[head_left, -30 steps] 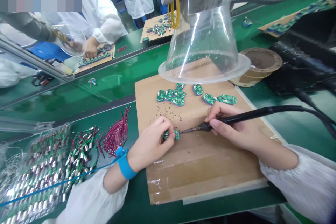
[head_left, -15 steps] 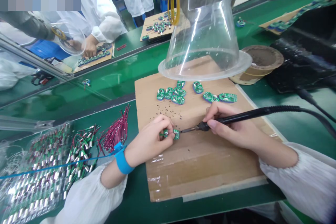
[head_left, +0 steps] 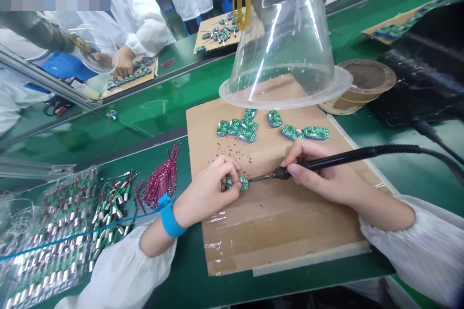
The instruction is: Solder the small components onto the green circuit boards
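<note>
My left hand (head_left: 213, 183), with a blue wrist strap (head_left: 170, 219), pinches a small green circuit board (head_left: 244, 183) against the cardboard sheet (head_left: 282, 222). Part of that board is hidden by the fingers. In my right hand (head_left: 319, 174) is a black soldering iron (head_left: 326, 160), held like a pen. Its tip points left and meets or nearly meets the board's right edge; I cannot tell which. Several more green boards (head_left: 247, 135) lie farther up the cardboard, two of them (head_left: 316, 133) just beyond my right hand.
A clear fume hood (head_left: 282, 58) hangs over the cardboard's far end. Red wires (head_left: 159, 178) and small metal-ended parts (head_left: 112, 207) lie at left, by a filled plastic tray (head_left: 47, 246). A round pot (head_left: 366, 82) stands at right. Across the divider, a co-worker's hand (head_left: 124, 62) handles boards.
The view has shifted very slightly. Both hands, the board and the soldering iron keep practically the same places relative to each other.
</note>
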`<state>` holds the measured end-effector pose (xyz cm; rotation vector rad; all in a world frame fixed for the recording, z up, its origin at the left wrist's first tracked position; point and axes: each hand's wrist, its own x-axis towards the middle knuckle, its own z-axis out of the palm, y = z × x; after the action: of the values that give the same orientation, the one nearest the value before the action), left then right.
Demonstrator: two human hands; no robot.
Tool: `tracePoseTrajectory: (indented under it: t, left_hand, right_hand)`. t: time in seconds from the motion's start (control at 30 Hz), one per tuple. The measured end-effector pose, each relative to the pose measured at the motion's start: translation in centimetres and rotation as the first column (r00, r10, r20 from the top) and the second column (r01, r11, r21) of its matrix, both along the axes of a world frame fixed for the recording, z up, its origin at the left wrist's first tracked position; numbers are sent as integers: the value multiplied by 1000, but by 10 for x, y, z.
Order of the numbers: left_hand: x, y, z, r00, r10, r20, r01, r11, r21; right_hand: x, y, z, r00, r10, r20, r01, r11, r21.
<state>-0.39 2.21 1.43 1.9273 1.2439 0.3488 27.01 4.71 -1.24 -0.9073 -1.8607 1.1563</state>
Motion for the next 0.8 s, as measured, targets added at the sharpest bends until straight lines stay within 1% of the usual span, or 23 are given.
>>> tracePoseTrajectory:
  t: [0.2, 0.4, 0.7, 0.8]
  left_hand:
    - [0, -1, 1, 1000, -3, -3, 3, 1000, -6]
    - [0, 0, -1, 1000, -7, 5, 7, 1000, 17]
    - [1, 1, 1, 1000, -3, 1, 3, 1000, -3]
    - [1, 1, 0, 1000, -1, 0, 1, 1000, -4]
  right_hand:
    - [0, 1, -1, 1000, -9, 9, 9, 1000, -8]
    - [0, 1, 0, 1000, 2, 13, -2, 1000, -6]
    - [-1, 1, 1, 999, 16, 28, -16, 1000, 7]
    - [-1, 1, 3, 999, 25, 27, -25, 1000, -7]
